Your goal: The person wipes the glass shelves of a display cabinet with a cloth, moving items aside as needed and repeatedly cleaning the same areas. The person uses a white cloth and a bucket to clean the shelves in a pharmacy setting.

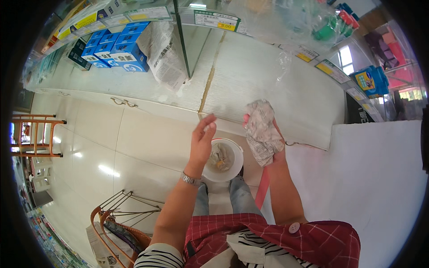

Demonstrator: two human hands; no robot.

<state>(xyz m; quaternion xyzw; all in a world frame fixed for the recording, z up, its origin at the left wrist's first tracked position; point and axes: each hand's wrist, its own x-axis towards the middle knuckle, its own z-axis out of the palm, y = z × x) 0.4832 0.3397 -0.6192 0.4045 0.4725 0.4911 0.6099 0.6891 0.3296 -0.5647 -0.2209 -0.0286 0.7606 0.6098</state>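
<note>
My right hand (pixel 279 154) is closed around a crumpled sheet of newspaper (pixel 263 132), held over the front edge of a white cabinet shelf (pixel 248 77). To its left, my left hand (pixel 201 140) is raised with nothing in it, thumb and fingers a little apart, a metal-band watch on the wrist. Just below and between the hands, a white bucket (pixel 238 160) stands on the floor near my feet, with wet-looking crumpled paper (pixel 219 157) inside. Another newspaper (pixel 166 57) lies on the shelf at the upper left, beside blue boxes (pixel 129 55).
A glass divider (pixel 182 40) stands on the shelf. Glass shelves with price tags (pixel 218 21) and plastic-wrapped goods run above. A white surface (pixel 365 174) is at the right. A rattan chair (pixel 124 231) is at lower left, an orange metal rack (pixel 37 135) at far left.
</note>
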